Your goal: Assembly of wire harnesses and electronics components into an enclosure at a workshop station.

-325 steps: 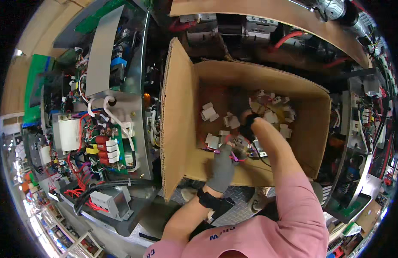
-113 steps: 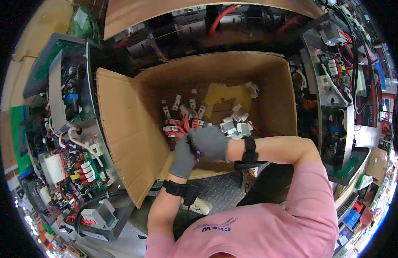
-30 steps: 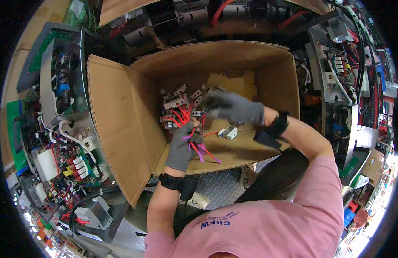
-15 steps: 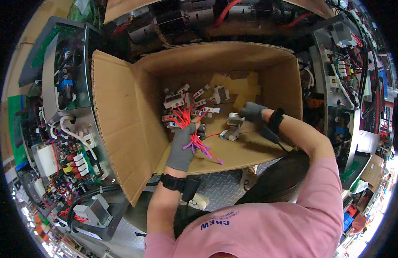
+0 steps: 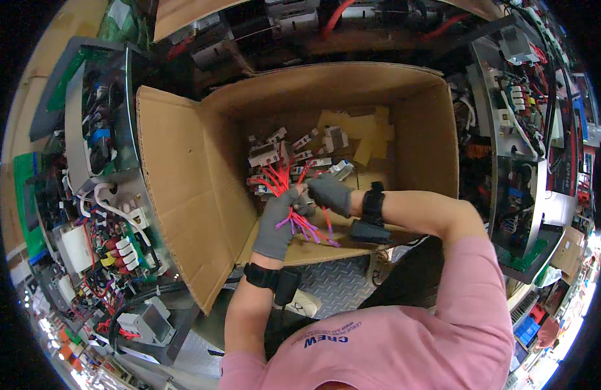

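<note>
My left hand (image 5: 276, 224), in a grey glove with bare fingertips, is closed round a bundle of red wires (image 5: 274, 179) with purple ends sticking out below the fist. The wires run up to several small white and grey modules (image 5: 264, 155) lying in the cardboard box (image 5: 229, 149). Close against it, my gloved right hand (image 5: 330, 194) is closed, fingertips at the bundle's side. A single red wire (image 5: 328, 220) hangs below the right hand, and a module (image 5: 341, 170) sits just beyond its knuckles. The fingers partly hide the wires where the hands meet.
The box's left flap (image 5: 177, 188) stands folded outward. Brown tape (image 5: 372, 133) covers part of the box floor, beside a loose module (image 5: 335, 139). Opened metal electrical units flank the box, left (image 5: 122, 240) and right (image 5: 518, 110). Below lies a patterned metal floor (image 5: 336, 279).
My right hand has moved left from the box's right side to the wire bundle. The module that lay near it now sits farther up and left. My left hand keeps its grip.
</note>
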The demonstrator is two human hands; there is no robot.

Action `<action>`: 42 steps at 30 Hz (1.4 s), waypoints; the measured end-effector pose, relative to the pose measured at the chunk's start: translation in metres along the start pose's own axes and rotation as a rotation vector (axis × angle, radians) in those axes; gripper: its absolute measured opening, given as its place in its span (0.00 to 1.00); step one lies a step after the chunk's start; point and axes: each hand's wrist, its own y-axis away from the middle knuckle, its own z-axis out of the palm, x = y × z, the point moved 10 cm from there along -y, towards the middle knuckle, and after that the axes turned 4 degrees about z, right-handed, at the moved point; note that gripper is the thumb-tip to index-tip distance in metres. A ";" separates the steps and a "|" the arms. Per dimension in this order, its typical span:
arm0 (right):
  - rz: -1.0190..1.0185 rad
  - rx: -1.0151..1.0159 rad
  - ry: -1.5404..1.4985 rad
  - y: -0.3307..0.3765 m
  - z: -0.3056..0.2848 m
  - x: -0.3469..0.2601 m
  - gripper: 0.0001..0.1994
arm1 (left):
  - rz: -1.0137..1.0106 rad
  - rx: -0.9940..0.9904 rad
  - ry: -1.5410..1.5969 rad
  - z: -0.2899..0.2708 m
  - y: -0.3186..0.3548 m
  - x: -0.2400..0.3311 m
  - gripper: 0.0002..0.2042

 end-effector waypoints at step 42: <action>-0.005 -0.469 0.865 0.008 -0.018 0.035 0.16 | 0.244 -0.553 0.275 0.157 0.177 0.177 0.12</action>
